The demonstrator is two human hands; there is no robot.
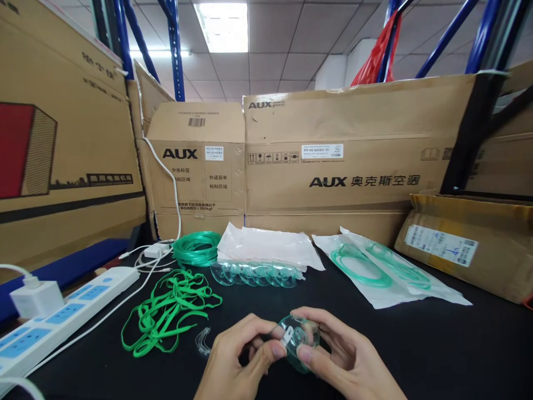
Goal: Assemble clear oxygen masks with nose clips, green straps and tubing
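Near the front of the black table, both my hands hold a clear green oxygen mask [300,361]. My right hand [347,353] grips its right side, thumb on the front and fingers behind the rim. My left hand [245,353] is closed at the mask's left side, thumb and forefinger pinching a small silvery nose clip [288,334] that lies against the mask. Left of my left hand is a little pile of thin, shiny strips [203,340]. Beyond it lies a tangle of green elastic straps [166,311].
A row of several clear green masks [254,274] lies before white packaging bags [266,247]. Coiled green tubing [196,248] sits left of them. Bagged tubing [387,269] is at right. A power strip [70,311] with cables runs along the left; cardboard boxes [325,128] wall the back.
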